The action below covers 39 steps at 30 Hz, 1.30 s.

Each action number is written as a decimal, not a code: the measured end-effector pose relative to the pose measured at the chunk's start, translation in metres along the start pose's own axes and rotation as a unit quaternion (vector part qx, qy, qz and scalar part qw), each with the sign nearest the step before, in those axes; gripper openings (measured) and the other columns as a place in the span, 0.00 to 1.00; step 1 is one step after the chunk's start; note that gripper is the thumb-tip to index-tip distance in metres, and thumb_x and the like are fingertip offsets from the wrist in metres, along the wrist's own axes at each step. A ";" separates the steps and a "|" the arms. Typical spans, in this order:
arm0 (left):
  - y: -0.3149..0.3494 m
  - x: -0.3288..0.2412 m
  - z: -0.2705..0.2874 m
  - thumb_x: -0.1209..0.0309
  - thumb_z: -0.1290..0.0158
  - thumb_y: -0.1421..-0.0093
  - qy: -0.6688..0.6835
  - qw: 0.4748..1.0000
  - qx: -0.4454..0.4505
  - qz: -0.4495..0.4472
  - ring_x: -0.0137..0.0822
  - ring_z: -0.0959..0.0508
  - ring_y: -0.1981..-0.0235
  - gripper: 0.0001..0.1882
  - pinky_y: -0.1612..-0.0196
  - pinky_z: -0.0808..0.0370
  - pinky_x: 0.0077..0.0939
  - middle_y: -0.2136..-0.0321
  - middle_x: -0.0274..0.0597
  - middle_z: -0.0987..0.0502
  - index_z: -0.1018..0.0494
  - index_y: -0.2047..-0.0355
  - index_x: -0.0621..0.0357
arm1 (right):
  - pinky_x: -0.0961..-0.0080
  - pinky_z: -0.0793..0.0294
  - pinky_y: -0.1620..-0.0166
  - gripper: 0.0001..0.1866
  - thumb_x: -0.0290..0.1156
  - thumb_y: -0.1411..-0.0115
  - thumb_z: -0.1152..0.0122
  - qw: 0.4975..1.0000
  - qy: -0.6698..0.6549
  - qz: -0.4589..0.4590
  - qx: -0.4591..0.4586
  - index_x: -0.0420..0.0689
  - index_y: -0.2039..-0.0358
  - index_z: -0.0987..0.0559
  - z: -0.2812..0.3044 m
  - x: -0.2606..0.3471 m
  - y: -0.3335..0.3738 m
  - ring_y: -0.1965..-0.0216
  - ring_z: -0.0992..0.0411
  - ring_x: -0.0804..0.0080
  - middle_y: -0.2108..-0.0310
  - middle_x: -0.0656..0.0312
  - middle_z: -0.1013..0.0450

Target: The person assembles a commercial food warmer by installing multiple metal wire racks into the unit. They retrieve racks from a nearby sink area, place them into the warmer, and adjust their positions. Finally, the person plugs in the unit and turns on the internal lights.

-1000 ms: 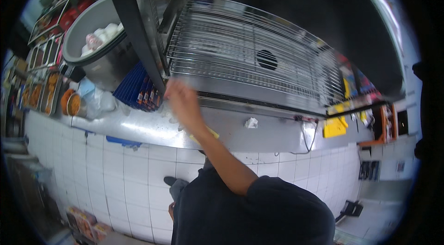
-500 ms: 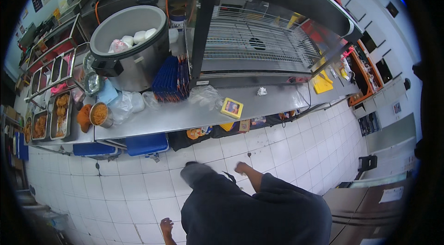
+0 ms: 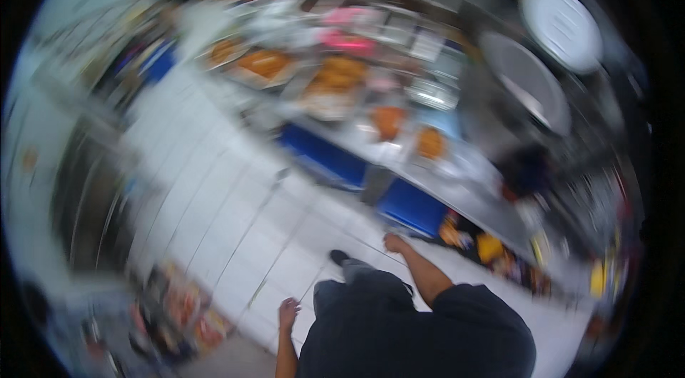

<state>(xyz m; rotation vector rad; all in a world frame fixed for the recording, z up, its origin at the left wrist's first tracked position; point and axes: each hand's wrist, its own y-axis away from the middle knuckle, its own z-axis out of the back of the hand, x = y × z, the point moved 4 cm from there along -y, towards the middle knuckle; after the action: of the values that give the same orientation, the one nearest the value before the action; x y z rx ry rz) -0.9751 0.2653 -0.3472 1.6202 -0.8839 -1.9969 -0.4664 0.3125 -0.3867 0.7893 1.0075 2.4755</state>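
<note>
My left hand hangs low at my side over the white tiled floor, touching nothing, its fingers loosely apart. My right hand is held out ahead of my body with the fingers curled in; nothing shows in it. Nearest to the right hand is a blue box below the steel counter, apart from it. Up on that counter are metal trays of orange-brown fried food, and a small container of orange food close to the edge. The picture is smeared by motion.
A large grey pot stands on the counter at the right, a pale round lid above it. Another blue box sits under the counter. Steel-looking equipment stands at the left. Red-and-pale packs lie at lower left.
My view has swung left, so the food trays are now in the middle and the pot is at the right. The glass display cabinet has left the view. Both my hands stay unladen.
</note>
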 end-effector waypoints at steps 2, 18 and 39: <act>0.009 0.025 0.023 0.56 0.49 0.36 0.022 0.998 -0.056 0.030 0.39 0.19 0.65 0.25 0.64 0.24 0.28 0.61 0.46 0.20 0.30 0.48 0.65 | 0.59 0.30 0.46 0.19 0.30 0.47 0.49 0.989 0.046 0.119 -0.080 0.38 0.56 0.22 0.060 0.118 -0.064 0.50 0.28 0.47 0.53 0.45 0.25; -0.086 -0.188 0.425 0.33 0.56 0.41 0.203 0.950 0.100 0.215 0.49 0.35 0.40 0.45 0.39 0.38 0.46 0.37 0.49 0.39 0.43 0.34 0.51 | 0.59 0.41 0.35 0.42 0.60 0.36 0.53 0.930 -0.152 0.085 0.322 0.41 0.33 0.44 -0.100 0.644 -0.181 0.36 0.42 0.53 0.34 0.49 0.42; -0.189 -0.132 0.707 0.60 0.53 0.33 0.432 0.817 -0.291 0.248 0.37 0.20 0.59 0.18 0.56 0.27 0.37 0.57 0.46 0.21 0.32 0.47 0.55 | 0.57 0.27 0.53 0.25 0.47 0.46 0.34 0.827 0.065 0.555 -0.060 0.38 0.58 0.22 -0.136 1.736 -0.629 0.55 0.26 0.46 0.59 0.44 0.24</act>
<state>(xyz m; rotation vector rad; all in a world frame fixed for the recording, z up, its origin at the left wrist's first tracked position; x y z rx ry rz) -1.6169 0.6386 -0.3024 1.4644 -0.2358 -0.8501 -1.8384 1.5518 -0.2927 1.4788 0.4057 3.5305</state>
